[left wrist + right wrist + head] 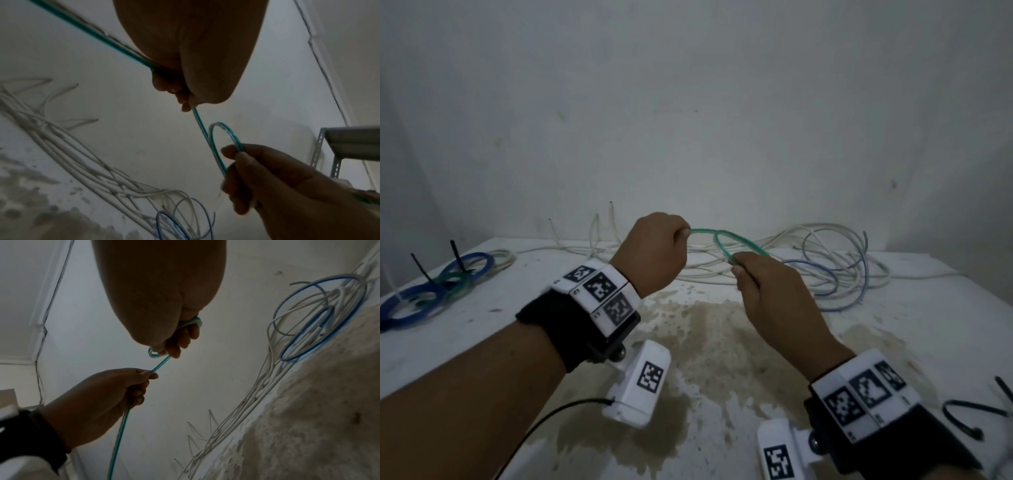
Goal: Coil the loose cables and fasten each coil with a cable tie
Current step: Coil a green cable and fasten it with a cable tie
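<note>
Both held up over the stained desk (482, 329) — left hand (657, 250) pinching the green cable (705, 232), right hand (763, 291) gripping a small loop of it — loose white and blue cables (825, 263) heaped behind, tied blue coils (431, 291) far left.

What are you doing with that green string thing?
A person is winding a green cable into loops above a stained white table. The right hand grips the small coil, and the left hand pinches the loose length. Tied blue coils lie at the left; loose white cables wait behind.
</note>
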A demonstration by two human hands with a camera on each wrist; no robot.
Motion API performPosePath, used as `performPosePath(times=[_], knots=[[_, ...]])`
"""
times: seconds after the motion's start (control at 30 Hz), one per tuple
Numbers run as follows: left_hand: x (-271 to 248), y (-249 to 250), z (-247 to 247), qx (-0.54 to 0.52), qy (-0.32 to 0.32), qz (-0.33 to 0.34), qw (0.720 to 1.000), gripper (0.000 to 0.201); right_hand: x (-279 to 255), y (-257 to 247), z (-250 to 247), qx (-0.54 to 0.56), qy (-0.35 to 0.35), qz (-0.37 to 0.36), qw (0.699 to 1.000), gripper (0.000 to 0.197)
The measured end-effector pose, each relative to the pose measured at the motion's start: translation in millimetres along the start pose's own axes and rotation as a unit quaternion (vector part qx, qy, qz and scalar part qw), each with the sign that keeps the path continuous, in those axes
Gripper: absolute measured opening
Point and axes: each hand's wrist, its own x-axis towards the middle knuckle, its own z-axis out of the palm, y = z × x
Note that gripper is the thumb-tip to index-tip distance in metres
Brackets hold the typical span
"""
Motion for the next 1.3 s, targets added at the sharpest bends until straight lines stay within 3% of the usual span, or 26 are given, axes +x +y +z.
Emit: performPosePath(times=[0.07, 0.17, 0.3, 0.37, 0.47, 0.53, 0.6, 0.7, 0.8, 0.87, 0.93, 1.03, 1.1, 1.2, 1.3], knots=[[-3.5, 2.7, 2.3, 0.004, 0.011, -0.006, 1.0, 0.024, 0.0, -0.4, 3.8, -0.028, 0.013, -0.011, 0.999, 0.027], [-6.4, -0.5, 2.7, 0.126, 0.005, 0.011, 0.992, 0.025, -2.2, -3.8, 8.7, -0.078, 0.045, -0.028, 0.996, 0.016], [-9.2, 1.4, -8.1, 0.181, 0.056, 0.041, 0.981, 0.017, -0.2, -9.4, 13.3, -0.123, 0.032, -0.038, 0.991, 0.006], [-8.2, 5.5, -10.4, 0.139, 0.07, 0.018, 0.988, 0.019, 3.7, -9.7, 13.4, -0.142, 0.039, -0.046, 0.988, 0.007], [-5.4, 5.6, -13.6, 0.007, 0.03, 0.01, 0.999, 0.026, 11.7, -4.8, 10.7, -0.159, 0.061, -0.048, 0.984, 0.014], [-3.9, 8.4, -17.4, 0.004, -0.003, 0.026, 1.0, 0.028, 16.1, -2.8, 8.8, -0.174, 0.077, -0.048, 0.98, 0.018], [-0.2, 10.9, -20.9, 0.069, -0.018, 0.034, 0.997, 0.023, 18.8, -3.6, 7.0, -0.176, 0.098, -0.063, 0.977, 0.008], [0.5, 13.2, -23.7, 0.106, 0.047, 0.035, 0.993, 0.019, 18.6, -11.2, 6.4, -0.154, 0.108, -0.073, 0.979, 0.012], [-4.7, 20.1, -20.9, -0.094, 0.088, -0.016, 0.992, 0.02, 19.1, -18.7, 7.3, -0.113, 0.112, -0.047, 0.986, 0.016], [-7.8, 29.8, -17.5, -0.264, 0.045, -0.1, 0.958, 0.025, 22.8, -21.7, 8.1, -0.057, 0.092, -0.002, 0.994, 0.019], [-9.9, 40.0, -16.8, -0.404, -0.012, -0.168, 0.899, 0.025, 26.2, -24.6, 7.4, -0.009, 0.066, 0.036, 0.997, 0.019], [-12.6, 50.4, -20.5, -0.521, -0.066, -0.213, 0.824, 0.018, 27.3, -35.4, 4.2, 0.06, 0.061, 0.065, 0.994, 0.023], [-12.8, 51.5, -21.2, -0.545, -0.07, -0.22, 0.806, 0.015, 26.3, -41.8, 2.7, 0.137, 0.053, 0.105, 0.984, 0.024], [-14.0, 50.0, -19.8, -0.547, -0.073, -0.232, 0.801, 0.012, 25.2, -46.2, 1.1, 0.243, 0.042, 0.16, 0.956, 0.025], [-17.3, 49.7, -18.5, -0.539, -0.089, -0.24, 0.803, 0.011, 27.0, -45.1, 0.9, 0.27, 0.039, 0.182, 0.945, 0.027]])
